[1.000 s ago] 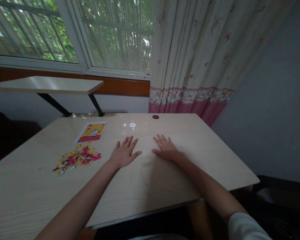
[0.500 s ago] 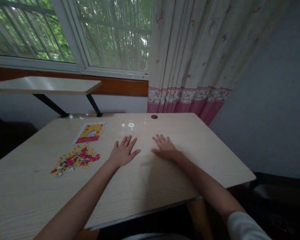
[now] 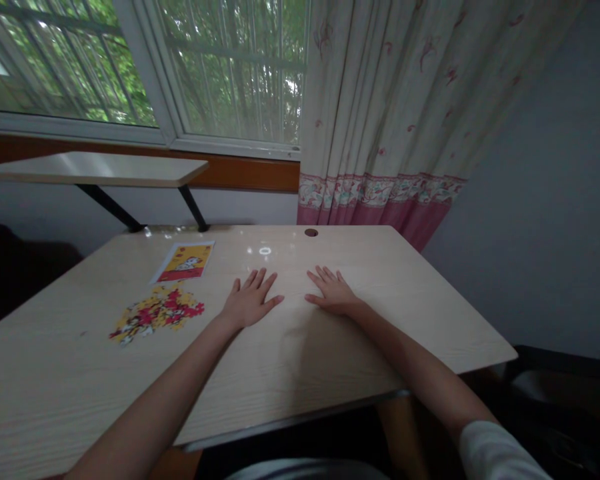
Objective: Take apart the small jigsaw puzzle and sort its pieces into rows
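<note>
My left hand (image 3: 250, 300) lies flat on the pale wood-grain table (image 3: 260, 373), fingers spread, holding nothing. To its right, my right hand (image 3: 331, 292) also rests palm down with its fingers apart, and a gap of bare tabletop separates the two. Left of my left hand is a loose pile of jigsaw puzzle pieces (image 3: 160, 312) in red, yellow, white and dark colours. Just behind the pile lies a picture sheet (image 3: 186, 263) with a yellow and red print of a white animal-like figure. Neither hand touches the pieces or the sheet.
A raised shelf (image 3: 95, 168) on black supports stands over the table's back left. Behind are a barred window (image 3: 230, 73) and a patterned curtain (image 3: 375, 120). A round cable hole (image 3: 311, 233) sits near the back edge. Something dark, perhaps a chair (image 3: 560, 393), is at the right.
The view has shifted slightly, so the scene sits a little farther right in the picture. Both hands keep their place on the table, and the puzzle pieces and sheet have not moved.
</note>
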### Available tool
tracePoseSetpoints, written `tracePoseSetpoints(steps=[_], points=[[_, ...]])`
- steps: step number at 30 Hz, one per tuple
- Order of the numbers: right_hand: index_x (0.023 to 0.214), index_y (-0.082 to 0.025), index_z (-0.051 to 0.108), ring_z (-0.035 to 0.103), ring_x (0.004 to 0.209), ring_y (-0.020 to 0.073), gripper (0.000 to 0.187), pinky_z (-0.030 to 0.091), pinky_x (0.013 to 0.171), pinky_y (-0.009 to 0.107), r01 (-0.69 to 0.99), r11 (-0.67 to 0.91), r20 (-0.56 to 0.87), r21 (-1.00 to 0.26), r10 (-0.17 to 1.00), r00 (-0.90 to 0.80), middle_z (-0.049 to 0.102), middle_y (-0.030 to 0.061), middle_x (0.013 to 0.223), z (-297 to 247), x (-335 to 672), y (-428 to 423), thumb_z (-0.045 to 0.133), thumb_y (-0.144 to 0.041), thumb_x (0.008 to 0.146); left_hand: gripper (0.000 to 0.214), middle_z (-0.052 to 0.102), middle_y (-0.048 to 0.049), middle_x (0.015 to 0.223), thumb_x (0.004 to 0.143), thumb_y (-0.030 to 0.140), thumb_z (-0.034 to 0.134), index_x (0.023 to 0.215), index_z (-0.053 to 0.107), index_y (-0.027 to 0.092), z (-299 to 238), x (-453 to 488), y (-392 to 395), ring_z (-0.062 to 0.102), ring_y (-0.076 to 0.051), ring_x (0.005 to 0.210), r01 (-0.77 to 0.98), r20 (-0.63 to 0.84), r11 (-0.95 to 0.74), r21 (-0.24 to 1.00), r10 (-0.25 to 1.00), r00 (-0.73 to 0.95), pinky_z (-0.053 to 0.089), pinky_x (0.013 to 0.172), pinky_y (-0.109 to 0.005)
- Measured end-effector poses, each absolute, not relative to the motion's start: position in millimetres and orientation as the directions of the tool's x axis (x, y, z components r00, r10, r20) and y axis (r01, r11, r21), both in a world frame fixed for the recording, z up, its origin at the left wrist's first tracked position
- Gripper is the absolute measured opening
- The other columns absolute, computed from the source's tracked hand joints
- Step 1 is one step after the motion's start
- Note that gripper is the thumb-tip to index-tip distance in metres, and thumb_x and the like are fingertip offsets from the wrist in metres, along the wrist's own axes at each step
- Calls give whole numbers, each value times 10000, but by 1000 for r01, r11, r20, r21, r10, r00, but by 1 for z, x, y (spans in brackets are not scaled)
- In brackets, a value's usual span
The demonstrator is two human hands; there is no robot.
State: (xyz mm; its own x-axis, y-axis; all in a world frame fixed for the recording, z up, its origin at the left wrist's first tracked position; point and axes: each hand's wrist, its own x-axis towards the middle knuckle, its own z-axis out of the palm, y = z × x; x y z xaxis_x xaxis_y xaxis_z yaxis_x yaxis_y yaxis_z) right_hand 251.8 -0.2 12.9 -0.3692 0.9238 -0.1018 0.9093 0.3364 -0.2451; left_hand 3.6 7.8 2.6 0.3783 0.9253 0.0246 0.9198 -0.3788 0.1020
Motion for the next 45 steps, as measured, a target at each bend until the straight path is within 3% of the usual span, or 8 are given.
tracePoseSetpoints(steps=[14, 45], points=[[1440, -237, 166, 99, 1382, 287, 814, 87, 1082, 533, 905, 371, -44, -208, 921, -388, 104, 96, 1509, 4, 255, 1, 189, -733, 795, 732, 148, -123, 1500, 841, 663, 173, 1427, 219, 227, 5, 6, 6, 162, -327, 1358, 919, -3, -391, 54, 920, 392, 197, 1011, -588], [1439, -238, 171, 105, 1380, 292, 776, 117, 1084, 521, 904, 390, -76, -174, 910, -407, 99, 105, 1507, 5, 259, 1, 199, -702, 818, 663, 169, -148, 1495, 883, 588, 156, 1424, 222, 211, 3, 5, 4, 161, -336, 1355, 905, 6, -420, 64, 907, 420, 202, 1003, -596]])
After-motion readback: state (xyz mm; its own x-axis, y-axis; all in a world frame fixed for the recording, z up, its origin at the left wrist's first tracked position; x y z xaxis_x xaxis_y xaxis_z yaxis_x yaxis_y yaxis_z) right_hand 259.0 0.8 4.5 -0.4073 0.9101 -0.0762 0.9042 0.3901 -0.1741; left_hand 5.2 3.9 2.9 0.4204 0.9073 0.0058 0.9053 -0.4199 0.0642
